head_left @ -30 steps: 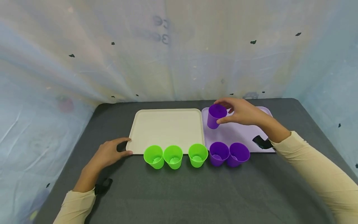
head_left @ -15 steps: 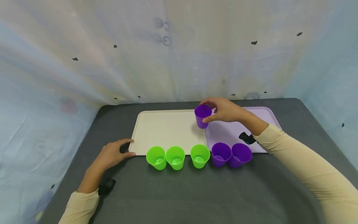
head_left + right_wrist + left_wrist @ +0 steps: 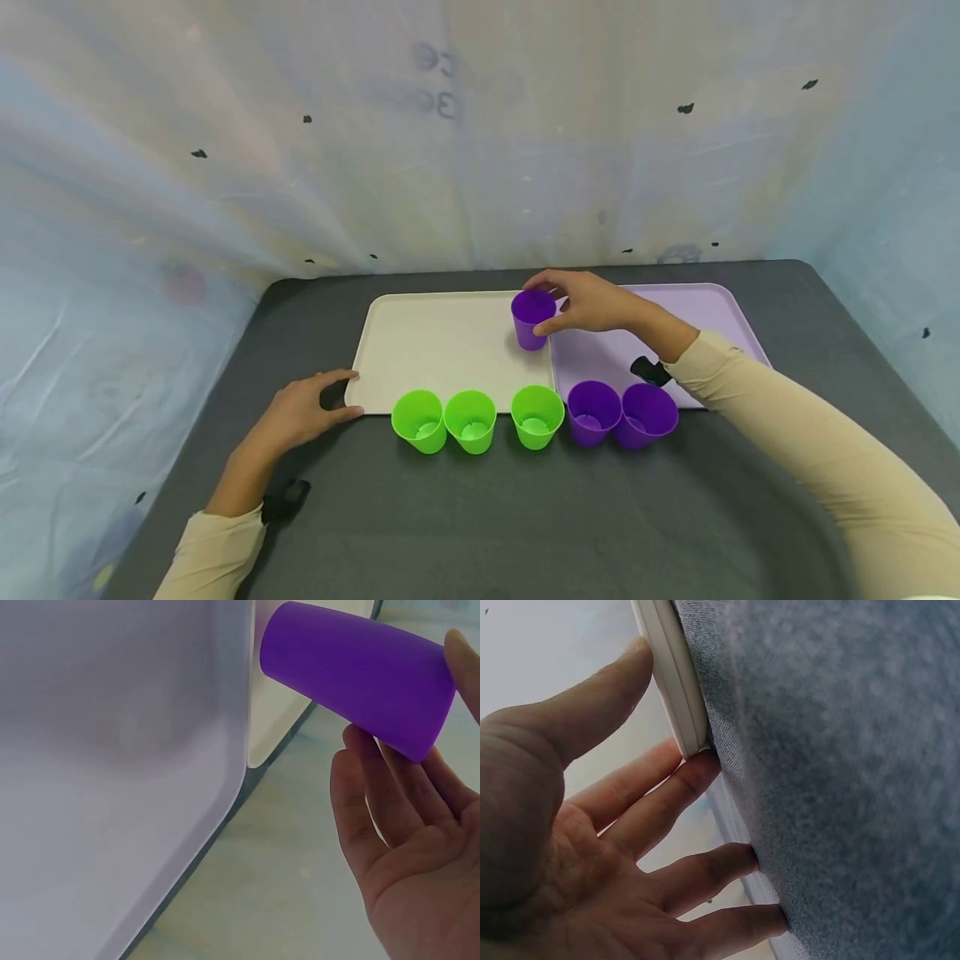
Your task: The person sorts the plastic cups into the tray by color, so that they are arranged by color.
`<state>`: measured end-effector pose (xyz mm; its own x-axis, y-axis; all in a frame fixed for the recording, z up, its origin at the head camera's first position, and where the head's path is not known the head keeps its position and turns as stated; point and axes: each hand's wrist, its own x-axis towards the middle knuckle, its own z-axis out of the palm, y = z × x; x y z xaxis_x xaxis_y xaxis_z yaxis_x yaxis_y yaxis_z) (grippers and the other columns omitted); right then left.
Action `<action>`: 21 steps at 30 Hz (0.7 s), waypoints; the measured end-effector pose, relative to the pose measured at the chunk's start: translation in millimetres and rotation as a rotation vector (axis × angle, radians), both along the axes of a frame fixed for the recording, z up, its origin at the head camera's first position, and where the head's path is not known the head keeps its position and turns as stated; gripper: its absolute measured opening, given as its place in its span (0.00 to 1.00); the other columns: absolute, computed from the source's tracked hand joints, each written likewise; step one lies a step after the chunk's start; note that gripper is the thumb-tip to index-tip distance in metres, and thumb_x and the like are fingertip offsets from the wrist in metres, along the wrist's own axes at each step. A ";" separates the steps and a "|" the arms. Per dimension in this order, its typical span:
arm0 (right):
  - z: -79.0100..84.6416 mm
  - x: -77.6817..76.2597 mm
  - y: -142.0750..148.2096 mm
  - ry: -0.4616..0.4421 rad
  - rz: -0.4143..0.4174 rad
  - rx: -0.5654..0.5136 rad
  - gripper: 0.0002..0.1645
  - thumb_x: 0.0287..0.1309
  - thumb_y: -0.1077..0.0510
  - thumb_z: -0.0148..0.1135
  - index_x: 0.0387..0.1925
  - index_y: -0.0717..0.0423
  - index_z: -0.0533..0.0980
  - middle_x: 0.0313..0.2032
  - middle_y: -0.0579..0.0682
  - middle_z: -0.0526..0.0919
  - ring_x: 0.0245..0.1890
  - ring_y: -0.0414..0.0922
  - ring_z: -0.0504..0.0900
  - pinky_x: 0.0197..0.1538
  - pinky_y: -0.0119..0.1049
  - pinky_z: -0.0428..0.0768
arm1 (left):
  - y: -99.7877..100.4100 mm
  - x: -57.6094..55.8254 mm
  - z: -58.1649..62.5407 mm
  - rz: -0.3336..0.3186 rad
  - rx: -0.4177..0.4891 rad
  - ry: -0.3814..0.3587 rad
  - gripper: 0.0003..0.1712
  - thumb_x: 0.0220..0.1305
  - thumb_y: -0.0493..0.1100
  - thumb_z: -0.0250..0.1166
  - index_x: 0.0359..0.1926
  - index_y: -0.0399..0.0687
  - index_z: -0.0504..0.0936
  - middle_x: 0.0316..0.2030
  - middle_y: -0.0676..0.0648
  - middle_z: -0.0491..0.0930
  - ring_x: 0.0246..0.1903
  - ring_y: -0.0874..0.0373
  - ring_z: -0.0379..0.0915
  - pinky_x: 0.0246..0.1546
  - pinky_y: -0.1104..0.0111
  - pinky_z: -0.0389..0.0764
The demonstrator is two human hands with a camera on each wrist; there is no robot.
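My right hand (image 3: 596, 302) holds a purple plastic cup (image 3: 528, 325) near its rim, between thumb and fingers. In the head view this cup overlaps the right end of the cream tray (image 3: 435, 337); the right wrist view shows the cup's side (image 3: 352, 671) pinched at its wider end. My left hand (image 3: 296, 412) is at the front left corner of that tray. In the left wrist view, its thumb and two fingertips touch the tray's edge (image 3: 676, 682), while the other fingers meet the dark cloth.
Three green cups (image 3: 470, 421) stand in a row along the cream tray's front edge. To their right are two more purple cups (image 3: 592, 412), mouths up. A lilac tray (image 3: 690, 304) lies beside the cream one. Pale sheeting (image 3: 480, 167) hangs behind the dark table (image 3: 480, 517).
My right hand has carried the purple cup leftward from over the lilac tray to the cream tray's right end, slightly lower in the last half second. My left hand has stayed at the corner.
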<state>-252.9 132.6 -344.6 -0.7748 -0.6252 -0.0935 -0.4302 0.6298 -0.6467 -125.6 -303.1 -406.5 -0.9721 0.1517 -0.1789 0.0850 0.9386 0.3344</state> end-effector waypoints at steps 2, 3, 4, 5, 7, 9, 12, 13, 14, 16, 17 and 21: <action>-3.2 -1.2 -1.3 0.001 0.009 0.010 0.42 0.50 0.45 0.77 0.66 0.47 0.70 0.58 0.50 0.80 0.61 0.49 0.78 0.60 0.45 0.80 | 1.0 0.0 0.4 -0.001 0.001 -0.004 0.41 0.60 0.63 0.68 0.70 0.50 0.71 0.66 0.27 0.69 0.65 0.24 0.62 0.57 0.32 0.69; -4.8 -1.4 -1.8 -0.001 0.016 0.016 0.43 0.51 0.45 0.77 0.66 0.48 0.70 0.58 0.50 0.80 0.61 0.50 0.77 0.60 0.45 0.80 | 1.5 0.6 0.5 -0.001 0.002 -0.005 0.41 0.60 0.63 0.68 0.70 0.50 0.71 0.66 0.27 0.69 0.65 0.24 0.62 0.57 0.32 0.69; -6.6 -1.6 -2.2 -0.003 0.022 0.021 0.43 0.51 0.45 0.77 0.66 0.48 0.69 0.59 0.51 0.79 0.61 0.50 0.77 0.60 0.45 0.80 | 1.8 1.2 0.2 -0.002 0.004 -0.007 0.42 0.60 0.63 0.68 0.70 0.50 0.71 0.66 0.27 0.69 0.65 0.24 0.62 0.57 0.32 0.68; -8.1 -1.3 -2.7 -0.007 0.030 0.023 0.43 0.51 0.45 0.77 0.67 0.48 0.69 0.59 0.51 0.79 0.61 0.50 0.77 0.60 0.46 0.80 | 1.6 2.0 -0.1 -0.005 0.006 -0.009 0.42 0.60 0.64 0.68 0.69 0.50 0.71 0.66 0.27 0.69 0.65 0.24 0.62 0.57 0.32 0.68; -11.0 -0.8 -4.1 -0.022 0.043 0.021 0.44 0.51 0.45 0.77 0.67 0.48 0.69 0.59 0.52 0.79 0.62 0.51 0.77 0.60 0.46 0.80 | -0.1 3.8 -0.9 -0.007 0.005 -0.010 0.41 0.60 0.63 0.68 0.69 0.50 0.71 0.66 0.27 0.69 0.65 0.24 0.62 0.57 0.32 0.68; -13.0 -0.6 -5.5 -0.033 0.057 0.012 0.44 0.51 0.46 0.77 0.67 0.49 0.68 0.60 0.51 0.78 0.63 0.51 0.76 0.61 0.47 0.80 | -2.6 5.4 -1.3 -0.004 0.003 -0.007 0.41 0.60 0.63 0.68 0.69 0.50 0.72 0.66 0.27 0.69 0.65 0.24 0.62 0.57 0.32 0.68; -15.2 -2.6 -6.9 -0.028 0.064 -0.006 0.43 0.51 0.47 0.77 0.67 0.48 0.69 0.60 0.51 0.78 0.63 0.52 0.76 0.60 0.47 0.80 | -5.4 6.3 -1.7 0.002 0.006 0.008 0.40 0.60 0.63 0.68 0.69 0.52 0.72 0.66 0.27 0.69 0.66 0.25 0.62 0.57 0.31 0.68; -15.9 -3.5 -7.2 -0.023 0.067 -0.015 0.43 0.51 0.47 0.77 0.67 0.49 0.69 0.60 0.51 0.78 0.63 0.53 0.77 0.60 0.47 0.80 | -6.1 6.5 -2.1 0.003 0.009 0.014 0.40 0.60 0.63 0.68 0.69 0.52 0.72 0.66 0.27 0.69 0.66 0.25 0.62 0.57 0.31 0.68; -16.7 -4.6 -7.7 -0.018 0.070 -0.023 0.42 0.51 0.47 0.77 0.66 0.49 0.70 0.60 0.52 0.78 0.63 0.53 0.77 0.60 0.47 0.80 | -6.6 6.8 -2.4 0.005 0.013 0.018 0.40 0.60 0.63 0.68 0.69 0.52 0.72 0.66 0.27 0.69 0.66 0.25 0.61 0.57 0.31 0.68; -18.0 -6.1 -8.3 -0.008 0.073 -0.034 0.42 0.51 0.47 0.77 0.66 0.49 0.70 0.61 0.53 0.78 0.63 0.55 0.77 0.60 0.48 0.80 | -6.9 7.5 -2.5 0.006 0.021 0.025 0.40 0.60 0.64 0.68 0.69 0.53 0.73 0.66 0.27 0.68 0.66 0.25 0.61 0.57 0.32 0.68; -18.6 -6.6 -8.5 -0.008 0.075 -0.038 0.41 0.51 0.47 0.77 0.66 0.49 0.70 0.61 0.53 0.78 0.63 0.56 0.77 0.59 0.48 0.80 | -6.9 7.8 -2.9 0.009 0.025 0.026 0.40 0.60 0.64 0.68 0.69 0.53 0.73 0.66 0.27 0.68 0.66 0.25 0.61 0.58 0.32 0.67; -18.5 -7.4 -7.9 -0.015 0.080 -0.034 0.42 0.52 0.48 0.76 0.67 0.50 0.70 0.61 0.54 0.78 0.63 0.57 0.77 0.59 0.48 0.80 | -5.4 8.2 -3.9 0.014 0.035 0.027 0.40 0.60 0.65 0.67 0.69 0.54 0.73 0.67 0.28 0.68 0.67 0.26 0.61 0.58 0.32 0.67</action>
<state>-260.3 124.6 -363.1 -0.7210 -0.6880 -0.0823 -0.4683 0.5713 -0.6740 -117.4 -308.5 -410.4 -0.9785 0.1440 -0.1473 0.0816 0.9275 0.3648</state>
